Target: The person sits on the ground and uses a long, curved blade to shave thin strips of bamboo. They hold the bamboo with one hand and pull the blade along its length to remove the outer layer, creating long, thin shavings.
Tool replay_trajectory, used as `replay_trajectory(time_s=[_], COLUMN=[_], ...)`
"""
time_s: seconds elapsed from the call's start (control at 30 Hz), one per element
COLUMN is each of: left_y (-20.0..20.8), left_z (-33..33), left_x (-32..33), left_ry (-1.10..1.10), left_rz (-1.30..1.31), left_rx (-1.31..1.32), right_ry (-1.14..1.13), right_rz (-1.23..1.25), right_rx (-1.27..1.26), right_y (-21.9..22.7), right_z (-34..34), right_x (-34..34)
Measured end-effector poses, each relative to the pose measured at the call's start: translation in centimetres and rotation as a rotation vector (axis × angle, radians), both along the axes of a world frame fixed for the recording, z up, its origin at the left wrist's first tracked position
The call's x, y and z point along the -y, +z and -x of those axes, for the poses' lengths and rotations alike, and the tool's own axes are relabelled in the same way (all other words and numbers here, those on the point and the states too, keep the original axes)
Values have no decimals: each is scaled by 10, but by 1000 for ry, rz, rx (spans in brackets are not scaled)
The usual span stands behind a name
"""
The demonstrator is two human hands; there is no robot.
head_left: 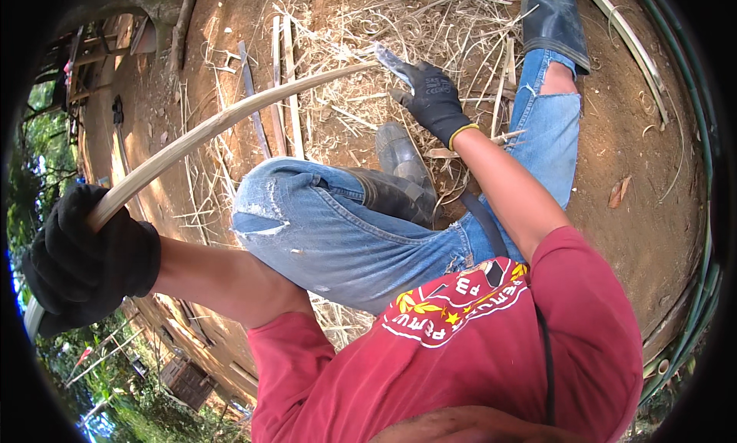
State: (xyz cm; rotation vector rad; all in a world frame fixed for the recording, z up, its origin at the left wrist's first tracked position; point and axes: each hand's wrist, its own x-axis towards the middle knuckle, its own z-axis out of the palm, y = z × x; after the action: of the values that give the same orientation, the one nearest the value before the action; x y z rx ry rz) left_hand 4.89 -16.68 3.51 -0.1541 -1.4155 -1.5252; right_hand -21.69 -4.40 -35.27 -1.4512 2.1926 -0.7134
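My left hand (96, 262), in a black glove, is wrapped round a long pale strip of split bamboo or wood (230, 117). From that fist the strip runs up and to the right across the view, looking curved. My right hand (434, 101), also gloved in black with a yellow cuff edge, is closed on a knife; its handle is hidden in the fist. The knife's grey blade (391, 61) lies at the strip's far end. Whether it cuts into the strip or only touches it, I cannot tell.
Curly shavings (330, 47) cover the brown dirt floor ahead. Several narrow slats (292, 90) lie among them. My legs, in torn jeans (322, 228) and dark rubber boots (553, 21), are under my arms. Long green poles (702, 136) curve along the right edge.
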Motion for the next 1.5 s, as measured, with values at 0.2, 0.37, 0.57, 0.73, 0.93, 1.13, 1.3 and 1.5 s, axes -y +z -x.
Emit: replay_trajectory(time_s=[0.2,0.37,0.57,0.73,0.93,1.13,1.3,1.5], left_y=[-2,-3,-4,-3,-15,-22,-30,4], left_z=[11,9,10,19,12,49,33,-33], left_x=[-8,-10,-12,-11,2,5,-15,-43], left_ry=[79,113,136,98,471,870,986,1101], left_rz=[-43,-19,21,-90,79,122,-4,-15], left_rx=[-8,1,7,-22,-62,-136,-213,-280], right_ry=[206,332,436,-217,378,554,480,400], right_rz=[206,252,289,409,748,852,642,160], right_rx=[-11,104,110,112,564,591,229,52], right_y=[4,7,17,32,163,271,154,-25], right_z=[-28,-23,-12,3,-52,-119,-118,-48], right_x=[55,82,91,103,95,92,102,69])
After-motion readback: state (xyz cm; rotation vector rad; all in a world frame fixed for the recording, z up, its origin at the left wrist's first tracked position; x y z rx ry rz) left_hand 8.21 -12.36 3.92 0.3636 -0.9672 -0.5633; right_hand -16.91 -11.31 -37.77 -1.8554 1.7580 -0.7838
